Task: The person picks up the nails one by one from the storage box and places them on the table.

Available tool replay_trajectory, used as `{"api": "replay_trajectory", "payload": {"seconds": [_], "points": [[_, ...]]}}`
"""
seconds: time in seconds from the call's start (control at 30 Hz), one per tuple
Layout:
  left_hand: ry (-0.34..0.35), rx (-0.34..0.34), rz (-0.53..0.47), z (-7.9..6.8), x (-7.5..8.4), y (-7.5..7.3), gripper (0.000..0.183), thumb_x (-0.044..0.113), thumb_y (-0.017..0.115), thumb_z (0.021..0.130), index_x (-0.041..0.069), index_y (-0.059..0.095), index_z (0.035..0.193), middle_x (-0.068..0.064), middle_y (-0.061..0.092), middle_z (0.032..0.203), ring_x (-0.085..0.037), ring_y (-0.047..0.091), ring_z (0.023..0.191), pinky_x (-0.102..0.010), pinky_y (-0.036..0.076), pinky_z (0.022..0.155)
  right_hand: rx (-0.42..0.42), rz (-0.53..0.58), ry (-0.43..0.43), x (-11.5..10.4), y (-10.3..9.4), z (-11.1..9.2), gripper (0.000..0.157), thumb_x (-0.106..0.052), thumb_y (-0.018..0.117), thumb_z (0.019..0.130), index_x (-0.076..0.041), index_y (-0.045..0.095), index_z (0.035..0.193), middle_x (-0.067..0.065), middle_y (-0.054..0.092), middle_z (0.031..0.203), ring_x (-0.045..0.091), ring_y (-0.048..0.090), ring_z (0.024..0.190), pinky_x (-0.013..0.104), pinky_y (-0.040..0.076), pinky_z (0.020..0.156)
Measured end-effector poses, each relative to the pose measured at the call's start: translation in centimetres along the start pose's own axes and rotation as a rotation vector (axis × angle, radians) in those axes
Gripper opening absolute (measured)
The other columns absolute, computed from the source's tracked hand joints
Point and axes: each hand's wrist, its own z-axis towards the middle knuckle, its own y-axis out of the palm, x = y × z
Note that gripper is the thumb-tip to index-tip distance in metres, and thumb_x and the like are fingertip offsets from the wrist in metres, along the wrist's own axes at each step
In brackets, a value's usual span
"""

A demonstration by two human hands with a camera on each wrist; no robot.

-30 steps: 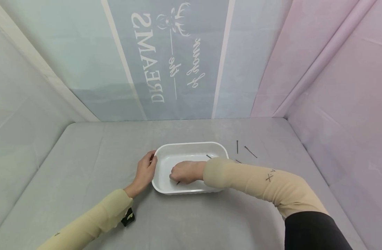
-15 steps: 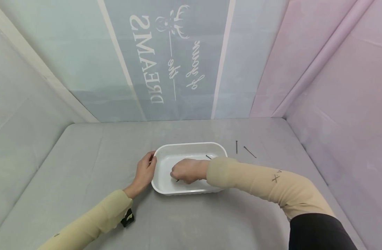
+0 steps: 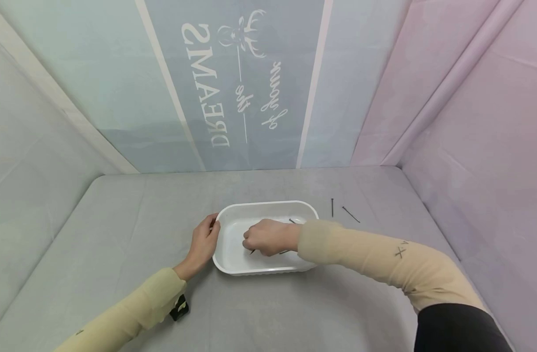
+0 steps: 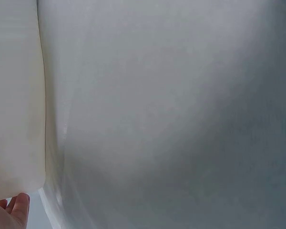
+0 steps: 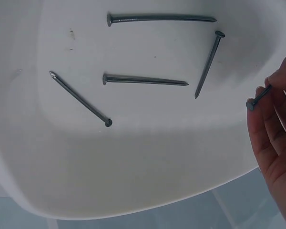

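A white oblong dish stands on the grey cloth, and several loose nails lie on its bottom. My right hand is inside the dish, over its middle. Between thumb and fingertips it pinches one more nail, head outward in the right wrist view; in the head view only a short dark end sticks out below the fingers. My left hand holds the dish's left end, with thumb and fingers against the rim at the far corner. The left wrist view catches just its fingertips by the dish wall.
Two nails lie on the cloth right of the dish, one nearly straight and one slanted. A black device sits under the left wrist. Fabric walls rise behind and at both sides.
My right hand has shifted slightly right and away from me inside the dish, still pinching the nail. A third nail on the cloth is now covered by the right sleeve. My left hand stays put.
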Motion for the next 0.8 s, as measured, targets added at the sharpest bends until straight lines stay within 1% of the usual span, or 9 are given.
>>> {"api": "replay_trajectory", "payload": {"seconds": [0.17, 0.3, 0.47, 0.63, 0.8], "points": [[0.003, 0.007, -0.004, -0.1, 0.0, -0.1, 0.036, 0.016, 0.035, 0.097, -0.003, 0.049, 0.124, -0.018, 0.056, 0.114, -0.028, 0.055, 0.103, -0.041, 0.047, 0.084, 0.018, -0.018, 0.007, 0.3, -0.3, -0.8, 0.017, -0.002, 0.059, 0.079, -0.018, 0.064, 0.081, -0.007, 0.055, 0.077, 0.010, 0.054, 0.070, 0.023, 0.045, 0.057], [0.004, 0.004, -0.004, 0.0, 0.0, -0.1, 0.037, 0.016, 0.035, 0.097, -0.003, 0.049, 0.125, -0.019, 0.056, 0.115, -0.028, 0.055, 0.104, -0.041, 0.047, 0.085, 0.023, -0.013, 0.015, 0.7, -0.5, -1.3, 0.019, 0.001, 0.057, 0.079, -0.017, 0.063, 0.081, -0.007, 0.054, 0.076, 0.010, 0.054, 0.070, 0.023, 0.044, 0.057], [0.000, 0.009, -0.004, 0.1, 0.1, 0.0, 0.036, 0.016, 0.035, 0.097, -0.004, 0.049, 0.124, -0.019, 0.056, 0.114, -0.028, 0.055, 0.104, -0.041, 0.047, 0.085, 0.021, 0.021, 0.030, 0.9, -0.9, -2.0, 0.021, 0.003, 0.056, 0.079, -0.015, 0.064, 0.083, -0.006, 0.055, 0.078, 0.011, 0.055, 0.071, 0.022, 0.045, 0.058], [0.010, 0.020, -0.001, 0.1, 0.1, 0.0, 0.036, 0.015, 0.036, 0.096, -0.004, 0.050, 0.123, -0.019, 0.057, 0.113, -0.029, 0.055, 0.102, -0.041, 0.047, 0.084, 0.018, 0.056, 0.046, 1.2, -1.1, -2.6, 0.023, 0.005, 0.056, 0.078, -0.013, 0.065, 0.088, -0.005, 0.058, 0.083, 0.010, 0.058, 0.076, 0.021, 0.046, 0.062], [-0.003, 0.018, -0.003, 0.1, 0.1, 0.0, 0.036, 0.016, 0.036, 0.096, -0.003, 0.050, 0.124, -0.019, 0.056, 0.114, -0.028, 0.055, 0.103, -0.041, 0.047, 0.085, 0.042, 0.053, 0.059, 1.5, -1.1, -3.2, 0.023, 0.004, 0.058, 0.077, -0.014, 0.065, 0.089, -0.005, 0.059, 0.085, 0.010, 0.058, 0.079, 0.020, 0.047, 0.064]]}}
